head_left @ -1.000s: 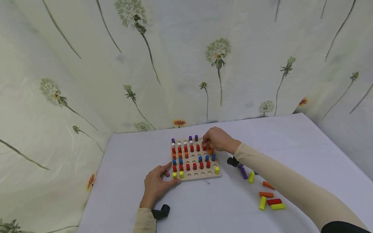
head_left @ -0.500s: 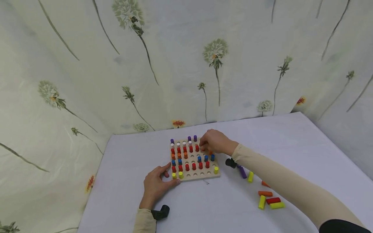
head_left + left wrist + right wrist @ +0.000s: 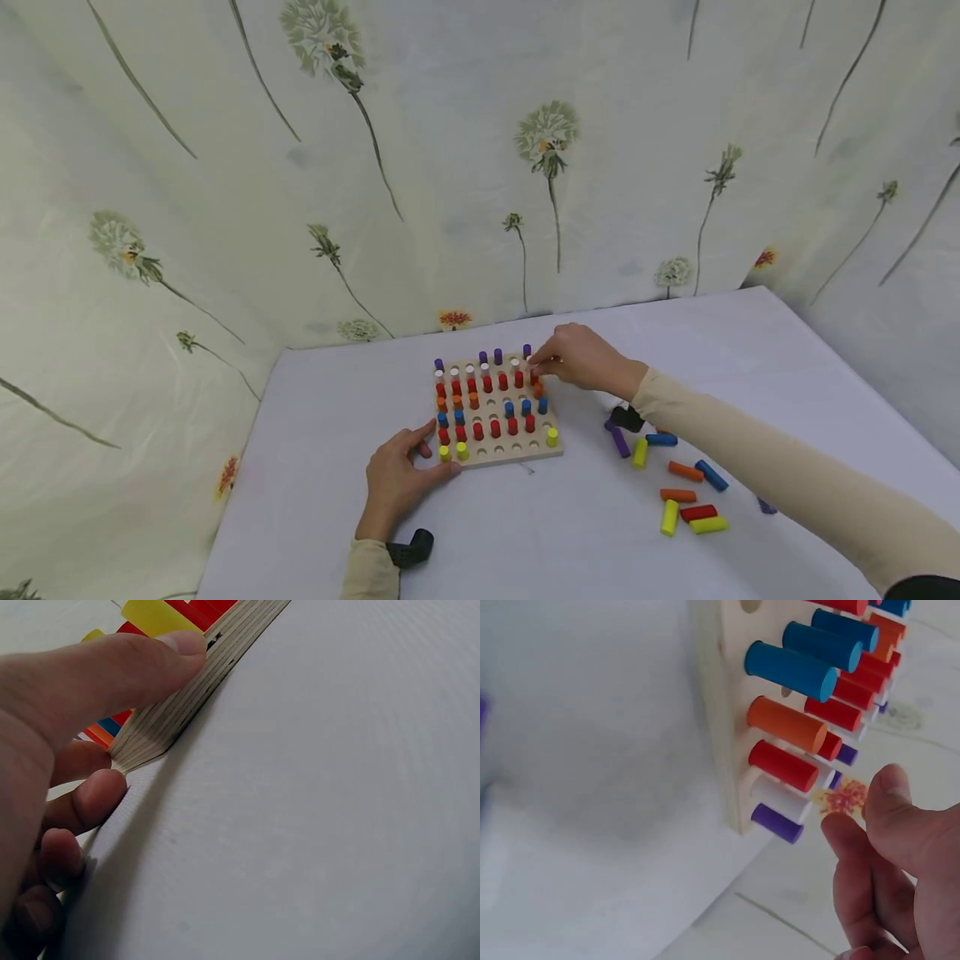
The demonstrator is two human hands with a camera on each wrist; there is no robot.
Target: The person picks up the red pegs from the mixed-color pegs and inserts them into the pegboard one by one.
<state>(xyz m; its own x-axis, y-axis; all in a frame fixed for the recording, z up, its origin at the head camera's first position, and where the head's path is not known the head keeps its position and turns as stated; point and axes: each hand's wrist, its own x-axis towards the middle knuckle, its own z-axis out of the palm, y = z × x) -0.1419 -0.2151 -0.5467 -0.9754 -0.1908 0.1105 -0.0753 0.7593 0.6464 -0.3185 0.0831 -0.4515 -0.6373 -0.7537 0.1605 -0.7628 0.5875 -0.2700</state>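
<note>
A wooden pegboard (image 3: 512, 457) bears rows of purple, white, red, orange, blue and yellow pegs, with bare holes among them. My left hand (image 3: 397, 477) grips its near left corner; in the left wrist view the thumb (image 3: 150, 667) presses the front edge and fingertips meet the left side. At the far right corner, my right hand (image 3: 583, 360) is beside the pegs. The right wrist view shows its thumb and index finger near each other with nothing between them, apart from a purple peg (image 3: 777, 823), a white peg (image 3: 781, 799) and a red peg (image 3: 783, 765).
Loose pegs lie on the white tabletop (image 3: 600, 542) right of the board, among them an orange peg (image 3: 678, 495), a blue peg (image 3: 711, 475) and a yellow peg (image 3: 670, 517). Part of this pile is under my right forearm (image 3: 750, 450). A flowered cloth (image 3: 450, 167) hangs behind.
My right hand has shifted right, off the red row toward the board's far right corner, uncovering pegs there and more loose ones. The left hand keeps its grip on the pegboard.
</note>
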